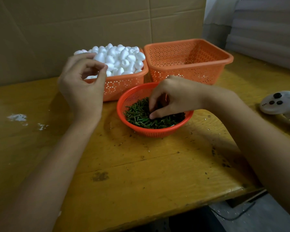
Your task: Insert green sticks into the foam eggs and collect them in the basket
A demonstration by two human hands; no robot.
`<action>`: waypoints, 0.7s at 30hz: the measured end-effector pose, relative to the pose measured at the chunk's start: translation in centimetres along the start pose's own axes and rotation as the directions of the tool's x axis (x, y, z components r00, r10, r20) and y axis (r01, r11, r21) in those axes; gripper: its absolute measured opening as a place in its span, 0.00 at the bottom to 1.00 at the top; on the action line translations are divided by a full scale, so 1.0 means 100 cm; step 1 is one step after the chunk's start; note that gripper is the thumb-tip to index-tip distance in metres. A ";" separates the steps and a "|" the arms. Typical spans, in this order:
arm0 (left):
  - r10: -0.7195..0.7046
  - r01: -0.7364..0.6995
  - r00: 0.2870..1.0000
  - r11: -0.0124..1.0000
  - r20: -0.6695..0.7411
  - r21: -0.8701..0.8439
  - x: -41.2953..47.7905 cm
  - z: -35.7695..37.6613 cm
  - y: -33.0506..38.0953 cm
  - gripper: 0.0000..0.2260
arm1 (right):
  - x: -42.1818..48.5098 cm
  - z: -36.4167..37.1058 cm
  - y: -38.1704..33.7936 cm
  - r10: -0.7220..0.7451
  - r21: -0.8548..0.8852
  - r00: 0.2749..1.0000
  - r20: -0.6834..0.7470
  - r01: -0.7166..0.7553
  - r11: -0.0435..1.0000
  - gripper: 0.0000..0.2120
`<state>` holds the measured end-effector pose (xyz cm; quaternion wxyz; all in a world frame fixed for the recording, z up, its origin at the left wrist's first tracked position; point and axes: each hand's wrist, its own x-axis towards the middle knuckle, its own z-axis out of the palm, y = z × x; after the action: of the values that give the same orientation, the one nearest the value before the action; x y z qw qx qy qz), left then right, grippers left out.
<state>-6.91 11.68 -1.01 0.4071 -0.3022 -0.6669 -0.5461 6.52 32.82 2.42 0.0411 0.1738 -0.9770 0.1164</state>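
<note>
The wooden table (141, 164) is yellow-brown and scratched, with bare room near its front edge. Further in sits a round red bowl (157, 131) full of green sticks (137, 116). The right hand (172, 96) reaches into it, fingers curled down among the sticks; I cannot tell if it has one. The left hand (84, 87) floats loosely curled, holding nothing, in front of an orange basket (122, 86) piled with white foam eggs (120, 59). Beside it is an empty basket (189, 69). A white controller (279, 102) lies at the right edge. Cardboard (74, 30) stands behind.

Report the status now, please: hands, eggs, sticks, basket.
Left hand open, empty, by foam eggs. Right hand picking in green sticks; grip unclear. Square basket looks empty. Nothing blocking.
</note>
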 end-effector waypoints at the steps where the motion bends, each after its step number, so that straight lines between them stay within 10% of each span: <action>1: -0.020 0.020 1.000 1.000 0.011 -0.016 0.000 0.000 0.001 0.01 | 0.000 0.000 -0.001 -0.005 0.024 1.000 -0.003 0.005 1.000 0.10; 7: -0.004 0.010 0.995 0.998 0.102 -0.060 -0.002 0.003 0.011 0.15 | 0.000 0.000 -0.002 -0.001 0.117 0.999 -0.055 0.007 0.993 0.06; 21: -0.113 0.205 0.950 0.929 0.292 -0.306 -0.009 0.009 0.019 0.12 | -0.004 -0.005 0.003 0.033 0.284 0.986 -0.164 0.015 0.959 0.11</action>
<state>-5.09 13.02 -0.93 0.2094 -0.3824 -0.6366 -0.6361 6.76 33.37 2.79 0.0967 0.1631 -0.9440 0.2701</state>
